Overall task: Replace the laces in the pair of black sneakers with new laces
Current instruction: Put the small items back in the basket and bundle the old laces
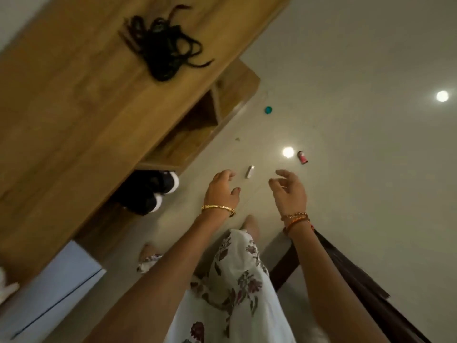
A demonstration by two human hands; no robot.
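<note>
A pair of black sneakers with white soles [150, 191] stands on the floor, partly tucked under the low shelf of a wooden unit [74, 115]. A tangled heap of black laces [165, 45] lies on the unit's top. My left hand [222, 191] hovers over the floor to the right of the sneakers, fingers loosely curled, holding nothing. My right hand [288, 189] hangs further right at the same height, fingers relaxed and empty. Neither hand touches the shoes or the laces.
On the pale floor lie a small silver object [249, 171], a red and black cylinder [303, 157] and a teal cap [268, 110]. A white box [54, 288] sits at lower left. Dark wooden furniture [346, 276] stands at lower right. My feet and floral garment are below.
</note>
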